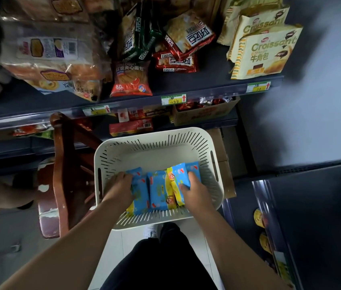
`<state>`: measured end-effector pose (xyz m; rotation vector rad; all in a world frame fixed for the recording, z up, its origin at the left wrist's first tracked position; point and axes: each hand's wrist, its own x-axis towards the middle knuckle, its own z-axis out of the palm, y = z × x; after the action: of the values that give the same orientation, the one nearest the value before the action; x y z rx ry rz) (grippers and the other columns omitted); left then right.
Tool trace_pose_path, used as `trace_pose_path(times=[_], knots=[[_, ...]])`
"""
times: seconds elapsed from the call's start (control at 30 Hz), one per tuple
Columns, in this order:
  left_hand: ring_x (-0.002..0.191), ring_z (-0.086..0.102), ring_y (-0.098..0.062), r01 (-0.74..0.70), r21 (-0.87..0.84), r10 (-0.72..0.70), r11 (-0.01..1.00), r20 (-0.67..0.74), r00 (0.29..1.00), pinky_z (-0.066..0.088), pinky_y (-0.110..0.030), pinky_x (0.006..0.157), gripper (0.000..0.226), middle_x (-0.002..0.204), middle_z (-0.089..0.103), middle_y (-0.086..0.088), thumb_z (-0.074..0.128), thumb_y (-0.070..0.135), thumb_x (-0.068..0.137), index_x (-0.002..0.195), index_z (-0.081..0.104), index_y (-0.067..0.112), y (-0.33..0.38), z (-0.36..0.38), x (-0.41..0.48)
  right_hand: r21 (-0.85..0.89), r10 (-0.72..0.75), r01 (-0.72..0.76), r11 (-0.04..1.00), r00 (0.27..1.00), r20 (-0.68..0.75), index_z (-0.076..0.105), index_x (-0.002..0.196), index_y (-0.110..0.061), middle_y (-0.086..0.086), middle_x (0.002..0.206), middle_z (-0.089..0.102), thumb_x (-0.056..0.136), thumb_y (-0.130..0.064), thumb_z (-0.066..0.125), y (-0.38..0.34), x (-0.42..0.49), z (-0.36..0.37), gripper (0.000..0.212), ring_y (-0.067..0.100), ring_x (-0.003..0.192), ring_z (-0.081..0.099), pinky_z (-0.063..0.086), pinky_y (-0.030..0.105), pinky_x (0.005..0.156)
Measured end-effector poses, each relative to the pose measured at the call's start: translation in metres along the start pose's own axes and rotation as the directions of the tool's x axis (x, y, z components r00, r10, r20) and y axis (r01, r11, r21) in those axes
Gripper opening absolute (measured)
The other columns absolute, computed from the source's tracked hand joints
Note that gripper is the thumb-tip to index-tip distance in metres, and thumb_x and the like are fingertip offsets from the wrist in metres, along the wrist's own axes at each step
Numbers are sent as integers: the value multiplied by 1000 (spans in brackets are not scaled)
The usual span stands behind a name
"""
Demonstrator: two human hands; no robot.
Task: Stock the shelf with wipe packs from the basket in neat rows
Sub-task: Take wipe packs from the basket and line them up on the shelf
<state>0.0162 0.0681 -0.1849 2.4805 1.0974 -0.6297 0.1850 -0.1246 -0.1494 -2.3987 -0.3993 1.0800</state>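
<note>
A white slotted basket (155, 143) stands below me in front of the shelves. Several blue and yellow wipe packs (160, 189) lie side by side in its near half. My left hand (120, 185) rests on the leftmost pack (139, 197), fingers curled over its upper left edge. My right hand (194, 190) grips the rightmost packs (179, 174) from the right side, thumb on the yellow-edged one. The dark blue shelf (207, 80) above the basket holds snack and bread bags.
A wooden chair (63, 164) stands just left of the basket. A cardboard box (203, 114) sits on the lower shelf behind it. Croissant bags (265, 53) fill the upper shelf's right end. A dark low shelf (311, 216) runs along the right.
</note>
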Motion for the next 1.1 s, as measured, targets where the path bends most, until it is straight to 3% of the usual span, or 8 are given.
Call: trace_pose_path(times=[0.23,0.47,0.53,0.6,0.7,0.83,0.97,1.1], knots=[[100,62,-24,-9,-43,20,999,259,966,49,-27,83,42,119,66,-5,81,38,77,114,72,21,0,-34,13,59,13,-15,998,1000,28,51,114,-25,1,97,68,81,-8,65,-5,-4,-3,40,24,86,67,59,47,76],[103,66,-32,78,-399,-107,913,-50,993,52,-37,86,35,107,73,-6,81,26,79,113,73,21,-3,-84,-19,377,111,-51,925,984,-141,62,108,-31,-7,100,71,71,-22,87,-29,-21,-32,45,8,73,70,57,24,60],[92,68,-30,77,-503,-144,861,-95,985,53,-37,79,27,94,73,-5,81,27,79,105,73,24,-8,-99,-28,455,97,9,890,973,-208,66,102,-35,-8,98,72,70,-29,88,-37,-28,-43,40,13,79,72,62,32,67],[80,67,-22,50,-649,-187,759,-144,972,50,-31,69,18,81,69,-3,82,20,82,95,69,23,-11,-116,-36,530,90,60,846,964,-252,72,102,-33,-5,95,75,70,-33,89,-46,-41,-55,36,18,85,74,64,39,71],[61,67,-5,-39,-915,-176,401,-119,977,57,-17,59,14,70,71,3,76,2,86,91,70,14,-9,-143,-53,598,68,140,789,948,-312,75,98,-35,-3,91,77,74,-33,86,-59,-66,-73,27,21,85,76,64,46,71],[83,72,-23,-128,-988,-7,87,-129,992,62,-28,78,12,94,77,-13,72,-3,87,97,73,5,4,-169,-77,569,8,269,777,900,-436,73,98,-31,-3,94,77,86,-21,76,-74,-106,-94,16,12,81,73,61,52,77],[91,69,-31,-133,-991,143,11,-130,981,59,-41,85,10,102,76,-21,75,6,86,95,76,6,32,-186,-100,463,-59,383,799,817,-574,70,98,-32,-7,95,76,90,-16,73,-79,-155,-121,17,6,87,74,63,39,81],[75,71,-20,-178,-983,334,36,-156,930,61,-27,69,8,90,75,-16,70,3,90,86,74,8,80,-205,-129,450,-25,505,736,685,-728,72,92,-31,-5,92,79,87,-9,78,-70,-213,-149,23,12,87,76,63,42,81]])
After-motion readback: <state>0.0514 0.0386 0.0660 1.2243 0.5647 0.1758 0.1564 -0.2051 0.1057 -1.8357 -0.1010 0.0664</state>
